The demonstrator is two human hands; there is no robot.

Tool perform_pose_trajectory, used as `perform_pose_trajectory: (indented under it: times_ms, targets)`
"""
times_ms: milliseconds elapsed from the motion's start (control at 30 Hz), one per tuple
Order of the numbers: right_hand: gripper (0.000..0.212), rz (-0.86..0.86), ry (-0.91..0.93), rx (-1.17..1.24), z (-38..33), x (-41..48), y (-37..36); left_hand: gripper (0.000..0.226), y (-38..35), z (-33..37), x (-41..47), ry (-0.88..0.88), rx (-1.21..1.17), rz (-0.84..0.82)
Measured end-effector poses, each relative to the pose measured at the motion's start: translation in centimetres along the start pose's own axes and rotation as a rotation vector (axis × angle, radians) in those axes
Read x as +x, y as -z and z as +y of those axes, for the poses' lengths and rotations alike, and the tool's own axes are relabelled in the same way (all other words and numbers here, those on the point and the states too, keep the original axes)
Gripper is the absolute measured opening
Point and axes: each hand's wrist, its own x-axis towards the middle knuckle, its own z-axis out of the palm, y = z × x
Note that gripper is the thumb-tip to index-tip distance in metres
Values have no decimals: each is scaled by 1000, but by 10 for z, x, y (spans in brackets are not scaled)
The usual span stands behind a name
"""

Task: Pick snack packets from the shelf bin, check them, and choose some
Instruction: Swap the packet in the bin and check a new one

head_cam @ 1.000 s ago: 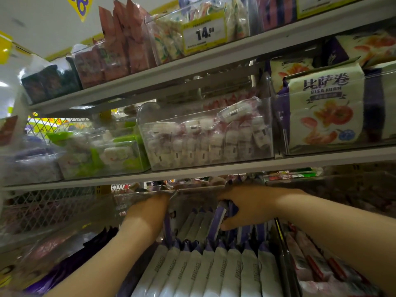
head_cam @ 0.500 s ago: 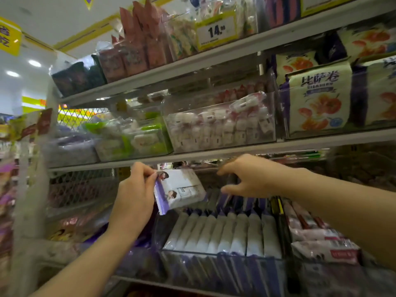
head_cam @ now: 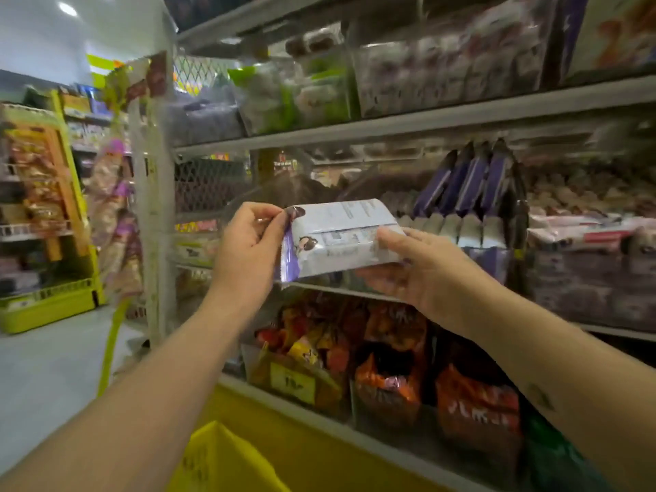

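- Shelf bin (head_cam: 493,257) sits far right on the middle shelf, stocked with matching white-and-purple packs standing in rows; purple ones lean upright behind them.
- Snack packet (head_cam: 337,239) is out of the bin, held up in front of the shelf between your two hands, long side roughly level, printed back panel toward you.
- Handling guess: light, crinkly film wrapper, likely slippery and soft-sided; contents may crush, so don't squeeze the middle. Grip the sealed end flaps or the long edges.
- Left hand (head_cam: 248,250) is closed to a narrow pinch, thumb and fingers on the packet's left end seal, near the purple strip.
- Right hand (head_cam: 419,268) is half open, cupped under the packet's right end, fingertips (head_cam: 385,236) curled onto its top edge; palm supports from below.
- Both hands are touching the packet, nothing else held.
- Yellow basket (head_cam: 220,459) is near, bottom centre, below your arms; likely the drop spot if you keep this one.
- Print is too blurred to read.
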Motion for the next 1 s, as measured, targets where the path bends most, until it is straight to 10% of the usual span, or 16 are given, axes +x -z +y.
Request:
perform_pose_trajectory:
  times_ms: [200, 800, 1000]
  targets:
    - [29, 136, -72, -59, 79, -8, 1, 40, 11, -45, -58, 615, -509, -140]
    - [19, 155, -204, -224, 162, -1, 44, 43, 23, -136, -116, 806, -358, -275]
    - [16, 209, -195, -300, 163, -3, 49, 42, 27, -132, -117, 959, -567, -63]
